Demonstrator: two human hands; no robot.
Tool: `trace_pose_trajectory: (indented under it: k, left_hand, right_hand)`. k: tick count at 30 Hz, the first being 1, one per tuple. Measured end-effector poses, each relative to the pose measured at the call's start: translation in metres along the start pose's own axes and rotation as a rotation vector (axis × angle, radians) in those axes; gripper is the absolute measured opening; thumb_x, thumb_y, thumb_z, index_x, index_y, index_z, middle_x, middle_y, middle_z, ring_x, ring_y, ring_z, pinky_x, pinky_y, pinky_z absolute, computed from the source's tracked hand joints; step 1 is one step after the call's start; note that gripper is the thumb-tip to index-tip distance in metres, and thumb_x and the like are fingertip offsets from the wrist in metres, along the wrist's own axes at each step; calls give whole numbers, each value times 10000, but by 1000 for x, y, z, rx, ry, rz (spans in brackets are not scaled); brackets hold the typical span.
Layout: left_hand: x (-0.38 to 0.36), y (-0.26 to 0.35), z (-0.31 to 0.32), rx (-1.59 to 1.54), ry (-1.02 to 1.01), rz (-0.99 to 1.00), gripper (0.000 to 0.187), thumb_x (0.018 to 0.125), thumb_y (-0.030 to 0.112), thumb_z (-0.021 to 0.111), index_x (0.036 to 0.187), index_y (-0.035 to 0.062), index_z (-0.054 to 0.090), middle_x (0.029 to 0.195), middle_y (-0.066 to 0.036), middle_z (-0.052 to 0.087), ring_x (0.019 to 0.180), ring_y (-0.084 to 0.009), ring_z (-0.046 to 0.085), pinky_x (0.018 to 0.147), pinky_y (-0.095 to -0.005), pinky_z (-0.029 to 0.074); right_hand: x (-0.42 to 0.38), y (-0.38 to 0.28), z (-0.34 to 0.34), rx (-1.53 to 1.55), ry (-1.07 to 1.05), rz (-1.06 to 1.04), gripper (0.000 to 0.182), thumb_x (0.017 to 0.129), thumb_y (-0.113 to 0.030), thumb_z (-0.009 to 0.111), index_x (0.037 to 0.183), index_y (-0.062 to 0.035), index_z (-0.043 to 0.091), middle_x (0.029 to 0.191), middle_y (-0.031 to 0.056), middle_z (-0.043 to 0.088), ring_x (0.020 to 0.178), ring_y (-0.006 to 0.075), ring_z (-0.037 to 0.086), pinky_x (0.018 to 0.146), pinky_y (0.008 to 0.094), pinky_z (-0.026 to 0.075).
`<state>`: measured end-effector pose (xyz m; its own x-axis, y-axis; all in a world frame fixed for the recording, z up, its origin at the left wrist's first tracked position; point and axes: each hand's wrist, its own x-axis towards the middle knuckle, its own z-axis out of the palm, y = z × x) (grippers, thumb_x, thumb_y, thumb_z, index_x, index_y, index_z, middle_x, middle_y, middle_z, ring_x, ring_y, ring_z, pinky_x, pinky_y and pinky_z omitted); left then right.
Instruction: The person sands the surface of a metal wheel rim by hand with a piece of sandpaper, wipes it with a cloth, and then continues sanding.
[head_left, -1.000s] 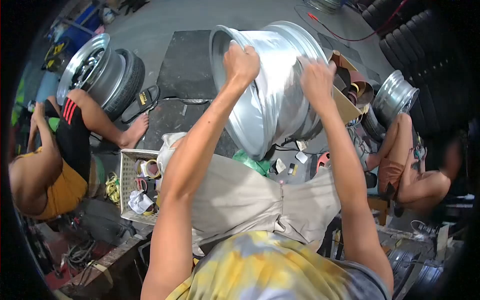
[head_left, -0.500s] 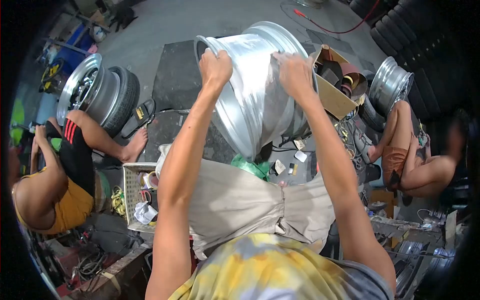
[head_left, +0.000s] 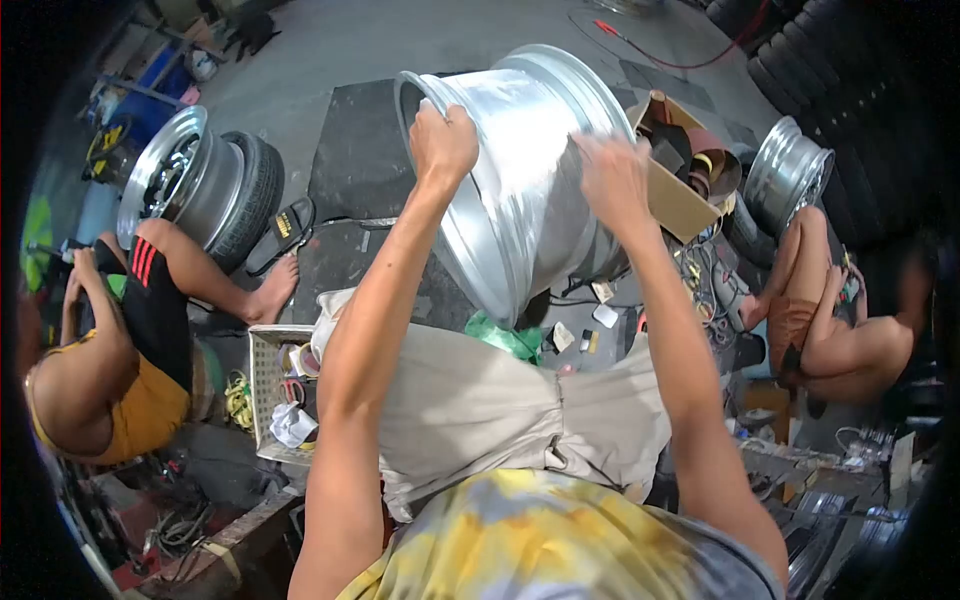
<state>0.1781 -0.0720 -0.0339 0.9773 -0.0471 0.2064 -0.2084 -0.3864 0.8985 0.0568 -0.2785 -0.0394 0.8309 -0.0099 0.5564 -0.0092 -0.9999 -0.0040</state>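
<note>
A large silver wheel rim [head_left: 520, 130] stands tilted in front of me, its barrel bright on top. My left hand [head_left: 443, 142] is wrapped round the rim's left lip, fingers closed. Over the right part of the barrel is my right hand [head_left: 612, 175], smeared by motion, with a small dark edge of something at its fingertips; what it holds is too blurred to name. Below the rim lies a green plastic bag [head_left: 503, 336] beside small scraps.
Left, a person [head_left: 110, 370] sits near a rim [head_left: 165, 170] and a tire [head_left: 250, 200]. Right are a cardboard box [head_left: 680, 200] of abrasive rolls, another rim [head_left: 788, 175] and a second seated person [head_left: 850, 340]. A basket [head_left: 262, 390] stands by my left leg.
My right hand has moved right and slightly down across the barrel. The rim and my left hand appear shifted slightly right.
</note>
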Motion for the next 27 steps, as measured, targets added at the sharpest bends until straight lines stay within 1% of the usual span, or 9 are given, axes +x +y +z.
trace_pose_trajectory:
  k: [2,6,8,11,13,17,18,22,27]
  left_hand:
    - [-3,0,1,-9,-19,-17,463,939,233,501,1108,-182,616,1051,-401,678,1069,-549,650,1001,-550,466]
    - [7,-1,-5,-4,-51,-27,458,936,233,503,1109,-174,621,1055,-397,680,1067,-545,652,1002,-550,466]
    - [-1,-3,4,12,51,10,449,927,227,504,1085,-173,632,1029,-397,683,1056,-539,659,998,-548,469]
    - [-9,5,-2,-20,-14,-11,442,924,222,505,1079,-172,634,1032,-400,681,1060,-538,659,1001,-546,469]
    - [-9,5,-9,-35,-39,-21,437,925,218,505,1083,-169,631,1035,-401,680,1060,-537,659,1000,-546,469]
    - [-3,-2,2,-5,0,3,437,930,216,507,1085,-174,630,1040,-398,681,1063,-536,659,1001,-544,472]
    - [-5,-2,4,32,38,17,439,931,215,508,1082,-178,633,1040,-396,683,1064,-535,660,1000,-544,474]
    - [-7,7,-7,17,-70,-33,451,944,223,511,1126,-176,616,1076,-398,677,1085,-528,657,1009,-544,475]
    - [-3,6,-3,10,-8,-44,445,939,216,508,1120,-174,624,1074,-401,676,1081,-530,657,1010,-545,475]
  right_hand:
    - [33,3,13,-59,-38,-25,316,908,-81,568,1163,-120,750,1023,74,750,1009,277,654,919,545,422]
    - [-2,-3,3,78,-48,90,318,945,-103,555,1190,-143,753,1048,101,748,1084,297,641,990,556,403]
    - [-2,2,-1,126,-48,92,317,954,-111,554,1201,-142,751,1060,103,747,1086,299,637,990,557,399]
    - [23,1,2,143,-73,142,303,966,-123,561,1201,-130,752,1074,104,751,1084,306,628,984,554,391]
    - [32,-2,7,17,-47,49,297,971,-124,555,1186,-129,760,1074,103,754,1074,308,624,954,536,396]
    - [-24,-4,-4,139,-42,148,300,941,-106,578,1170,-130,770,1057,88,760,1052,284,633,894,518,401]
    - [-17,1,1,3,21,38,298,932,-101,587,1164,-115,772,1019,77,761,1021,278,641,894,517,400]
    - [45,4,14,61,-47,4,298,923,-83,575,1150,-108,765,1031,92,753,1028,292,634,908,528,400]
    - [4,-3,-4,36,-25,-41,305,920,-85,553,1125,-101,779,1031,112,758,1021,302,642,894,532,404]
